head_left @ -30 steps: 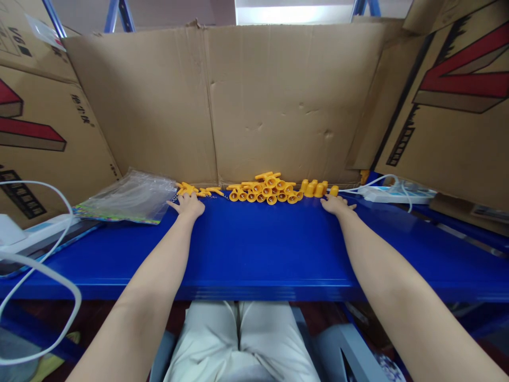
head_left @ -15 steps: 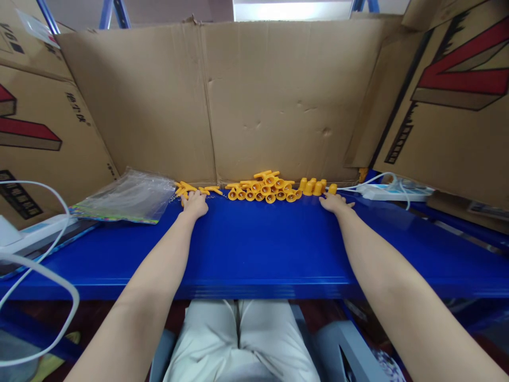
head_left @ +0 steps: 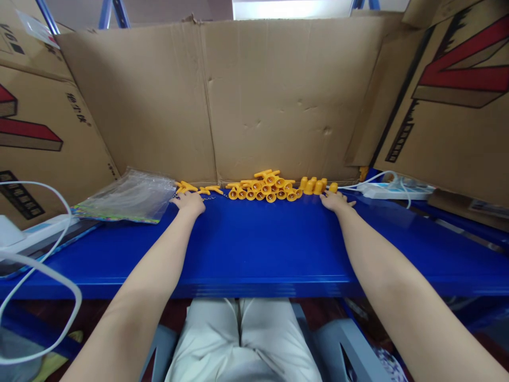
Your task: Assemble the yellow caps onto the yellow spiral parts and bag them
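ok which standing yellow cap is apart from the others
The lone yellow cap just beyond the right hand; the other standing caps cluster to its left.

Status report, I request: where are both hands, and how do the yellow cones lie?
Left hand at loose yellow pieces, right hand by yellow caps; grips unclear. Yellow cones piled between hands, open ends facing camera. Plastic bag beside left hand.

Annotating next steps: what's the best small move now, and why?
Probably close the right hand on the small yellow plastic-looking cup-shaped piece nearest it: that piece is just at the fingertips (contact unclear), slightly apart from the cluster of similar yellow pieces, and the fingers look spread.
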Tool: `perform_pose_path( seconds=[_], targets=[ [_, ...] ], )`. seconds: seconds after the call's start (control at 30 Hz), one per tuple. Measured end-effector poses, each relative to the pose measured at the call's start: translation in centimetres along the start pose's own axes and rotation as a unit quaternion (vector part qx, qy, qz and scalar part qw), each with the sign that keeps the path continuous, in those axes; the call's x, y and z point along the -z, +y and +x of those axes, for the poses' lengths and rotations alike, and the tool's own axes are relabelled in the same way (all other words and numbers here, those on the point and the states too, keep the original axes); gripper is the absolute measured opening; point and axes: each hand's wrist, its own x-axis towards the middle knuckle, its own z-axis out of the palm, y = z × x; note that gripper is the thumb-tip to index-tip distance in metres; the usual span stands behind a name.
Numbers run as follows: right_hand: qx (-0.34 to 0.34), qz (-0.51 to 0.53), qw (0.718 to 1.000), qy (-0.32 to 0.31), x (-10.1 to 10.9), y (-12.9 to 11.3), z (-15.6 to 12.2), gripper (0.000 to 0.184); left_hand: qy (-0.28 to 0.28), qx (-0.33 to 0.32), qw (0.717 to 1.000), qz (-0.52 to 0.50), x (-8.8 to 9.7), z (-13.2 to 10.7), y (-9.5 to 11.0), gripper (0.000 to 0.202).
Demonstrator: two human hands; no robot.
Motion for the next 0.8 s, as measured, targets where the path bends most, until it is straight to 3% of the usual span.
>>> perform_pose_path(
  seconds=[0.13,0.27,0.43,0.53,0.67,0.8],
  targets=[
    [-0.004,0.036,0.999,0.035,0.5,-0.4,-0.7,0.051,-0.004,0.026,0.999,-0.018,-0.6,0.6,-0.6,0.056],
    [0.008,0.083,0.988,0.130,1.5,-1.4,-1.2,0.044,0.001,0.047,0.998,-0.031,-1.2,1.2,-1.1,0.057],
    [0.085,0.123,0.963,0.223,3.0,-3.7,-2.1,0.038,-0.017,-0.012,0.998,-0.057,-0.7,1.0,-1.0,0.053],
    [0.130,0.138,0.953,0.235,3.9,-5.5,-3.3,0.038,-0.030,-0.044,0.995,-0.079,0.2,0.3,-0.6,0.055],
    [0.166,0.127,0.949,0.234,4.6,-7.8,-5.2,0.038,0.023,-0.069,0.991,-0.116,1.2,-0.6,0.0,0.046],
    [0.267,0.155,0.931,0.193,4.3,-9.4,-6.7,0.032,0.088,-0.187,0.967,-0.149,1.9,-1.4,0.9,0.038]
  ],
)
